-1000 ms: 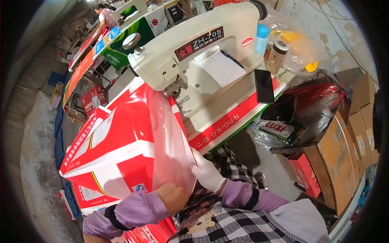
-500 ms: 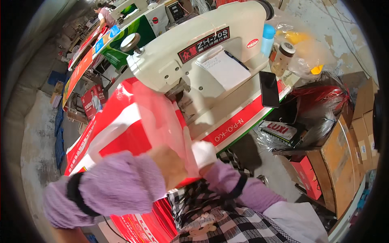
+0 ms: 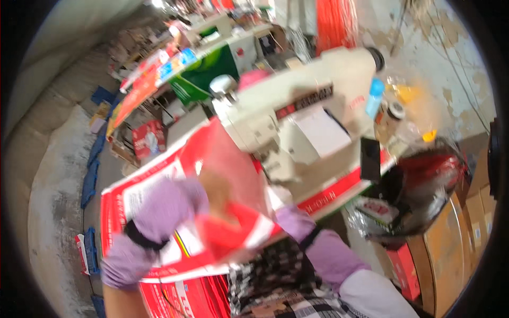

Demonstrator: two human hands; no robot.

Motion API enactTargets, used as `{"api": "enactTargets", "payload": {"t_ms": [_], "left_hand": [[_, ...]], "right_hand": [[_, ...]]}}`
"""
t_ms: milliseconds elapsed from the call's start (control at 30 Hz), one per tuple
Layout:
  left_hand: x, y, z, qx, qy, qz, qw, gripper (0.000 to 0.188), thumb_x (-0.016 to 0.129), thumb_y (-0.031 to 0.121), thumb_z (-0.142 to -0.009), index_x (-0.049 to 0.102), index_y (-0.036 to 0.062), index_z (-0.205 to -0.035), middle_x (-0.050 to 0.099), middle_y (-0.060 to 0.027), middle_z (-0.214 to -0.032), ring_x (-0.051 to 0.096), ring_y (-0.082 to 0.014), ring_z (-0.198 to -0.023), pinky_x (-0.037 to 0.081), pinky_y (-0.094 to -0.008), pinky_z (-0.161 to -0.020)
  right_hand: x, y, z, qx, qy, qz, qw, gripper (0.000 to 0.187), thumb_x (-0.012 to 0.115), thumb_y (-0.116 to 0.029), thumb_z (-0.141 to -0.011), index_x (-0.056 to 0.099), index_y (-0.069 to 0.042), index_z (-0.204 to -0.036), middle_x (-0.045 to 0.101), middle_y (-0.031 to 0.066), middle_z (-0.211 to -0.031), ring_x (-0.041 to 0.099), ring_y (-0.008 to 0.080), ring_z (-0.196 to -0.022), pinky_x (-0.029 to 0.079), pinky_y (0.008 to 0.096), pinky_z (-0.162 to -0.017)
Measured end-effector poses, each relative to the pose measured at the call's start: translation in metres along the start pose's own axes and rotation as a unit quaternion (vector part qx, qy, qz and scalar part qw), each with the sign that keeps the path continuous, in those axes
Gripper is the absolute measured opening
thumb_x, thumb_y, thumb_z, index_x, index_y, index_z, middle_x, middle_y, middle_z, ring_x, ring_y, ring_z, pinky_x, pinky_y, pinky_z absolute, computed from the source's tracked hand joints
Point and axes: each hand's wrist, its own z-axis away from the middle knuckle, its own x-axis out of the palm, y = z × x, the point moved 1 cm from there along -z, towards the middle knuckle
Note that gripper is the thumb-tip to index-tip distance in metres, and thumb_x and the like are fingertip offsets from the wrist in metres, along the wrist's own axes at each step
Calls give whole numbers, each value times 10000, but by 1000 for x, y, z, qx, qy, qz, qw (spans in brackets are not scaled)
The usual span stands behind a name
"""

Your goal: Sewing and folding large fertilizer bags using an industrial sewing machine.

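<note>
A red and white printed plastic bag (image 3: 143, 199) lies across the table, its far edge beside the needle end of a cream sewing machine (image 3: 249, 127). My left hand (image 3: 214, 193), bare and smeared by motion, is over the bag; a lifted red and white fold of it lies just below the hand. My right hand (image 3: 277, 198), in white, is at the bag's right edge by the machine bed; its fingers are too blurred to make out. Purple sleeves cover both forearms. Below the table edge, a stack of red bags (image 3: 199, 297) lies near my checked apron.
On the machine bed rest a white notepad (image 3: 321, 132) and a black phone (image 3: 370, 159). A blue bottle (image 3: 375, 96) and a lidded jar (image 3: 392, 116) stand behind. Cardboard boxes (image 3: 442, 254) stand at right. Another person (image 3: 177, 32) works far off.
My view has shifted, so the machine appears farther right and lower. The bag lies more spread out to the left, and a fold of its near part is now lifted by my left hand.
</note>
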Motion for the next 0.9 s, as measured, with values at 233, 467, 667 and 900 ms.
{"api": "enactTargets", "payload": {"t_ms": [233,467,667,900], "left_hand": [[241,47,-100,260,281,484,787,325,629,241,-862,599,-16,-1059,674,-77,-920,639,-177,-812,503,-335,-654],[185,68,-61,101,154,483,856,608,704,375,-817,497,16,-1263,618,-82,-1011,598,-175,-865,481,-294,-729],[135,76,-55,198,503,-62,839,155,580,129,-743,659,190,-861,578,-104,-818,618,-282,-767,525,-411,-603],[193,107,-62,143,282,32,948,148,521,166,-843,531,52,-936,623,-132,-691,641,-333,-595,500,-444,-505]], "right_hand": [[56,-3,60,-50,83,-320,943,509,488,-273,-910,396,-62,-1364,623,276,-991,608,421,-927,485,467,-796],[84,28,81,17,17,-597,802,291,461,-203,-970,558,3,-1152,627,48,-986,586,133,-853,485,293,-778],[66,13,150,84,-146,-774,610,247,544,-96,-883,559,-46,-1124,608,1,-958,595,141,-846,499,293,-767],[22,-13,198,43,-102,-587,802,274,480,-181,-936,584,-7,-1121,655,75,-957,608,143,-869,479,309,-789]]}}
